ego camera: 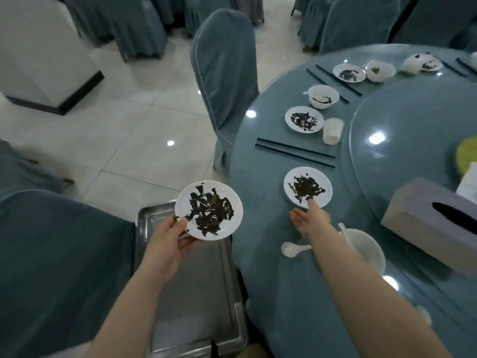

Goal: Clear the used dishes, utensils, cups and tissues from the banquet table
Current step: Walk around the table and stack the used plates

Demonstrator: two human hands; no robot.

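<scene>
My left hand grips a small white plate of dark scraps by its near rim, holding it above a steel tray beside the table. My right hand is spread open, its fingertips touching the near rim of a second dirty plate on the blue-green round table. A white spoon and a white bowl lie just under my right forearm. Farther along the rim sit black chopsticks, another dirty plate, a plastic cup and a bowl.
A grey tissue box rests on the glass turntable at the right. More used plates and crumpled tissues lie at the far rim. Covered chairs stand around the table, one at my left. Tiled floor lies beyond.
</scene>
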